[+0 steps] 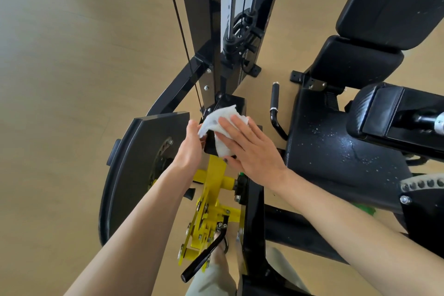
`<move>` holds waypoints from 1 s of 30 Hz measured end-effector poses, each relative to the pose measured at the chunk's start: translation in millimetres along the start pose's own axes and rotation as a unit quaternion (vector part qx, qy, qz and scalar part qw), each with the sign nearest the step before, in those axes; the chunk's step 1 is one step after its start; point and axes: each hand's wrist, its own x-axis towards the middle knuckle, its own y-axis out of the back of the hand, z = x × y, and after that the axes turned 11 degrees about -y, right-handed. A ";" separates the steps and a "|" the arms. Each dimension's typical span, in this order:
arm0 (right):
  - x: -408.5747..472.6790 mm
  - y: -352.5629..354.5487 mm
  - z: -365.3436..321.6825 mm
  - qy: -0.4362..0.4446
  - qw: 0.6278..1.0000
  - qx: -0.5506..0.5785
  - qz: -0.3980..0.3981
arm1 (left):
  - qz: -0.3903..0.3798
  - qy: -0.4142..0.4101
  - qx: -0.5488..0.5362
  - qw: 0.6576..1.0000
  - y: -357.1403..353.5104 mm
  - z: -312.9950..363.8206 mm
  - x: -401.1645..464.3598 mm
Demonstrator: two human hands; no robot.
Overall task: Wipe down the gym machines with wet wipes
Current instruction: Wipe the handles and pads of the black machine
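Floor (72, 55): pale tan wood-look boards, filling the view from 7 to 12 o'clock.
Black steel gym machine frame (168, 94): stands on the floor at centre, its bolted foot plates (296, 76) at 1 o'clock.
Black padded seat (336, 146): on the frame at 3 o'clock, speckled with white flecks.

Just the one view, head-worn, looking steeply down from above and slightly forward onto a black gym machine (242, 202) standing on a tan floor (72, 55). Close in, with both forearms reaching up from the bottom edge, wide-angle bend on the upright (216, 19) and the padded seat (336, 146) at right.
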 end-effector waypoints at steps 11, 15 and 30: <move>38.6 15.9 -44.2 -0.360 0.842 0.398 0.058 | 0.019 0.020 0.007 1.000 -16.9 6.5 2.5; 53.2 18.0 -54.0 -0.435 0.788 0.421 0.109 | 0.036 0.062 0.032 0.997 -25.7 10.7 -8.2; 27.9 40.4 -12.2 -0.698 0.422 0.548 -0.183 | 0.097 -0.037 0.269 0.957 -57.9 24.3 -46.5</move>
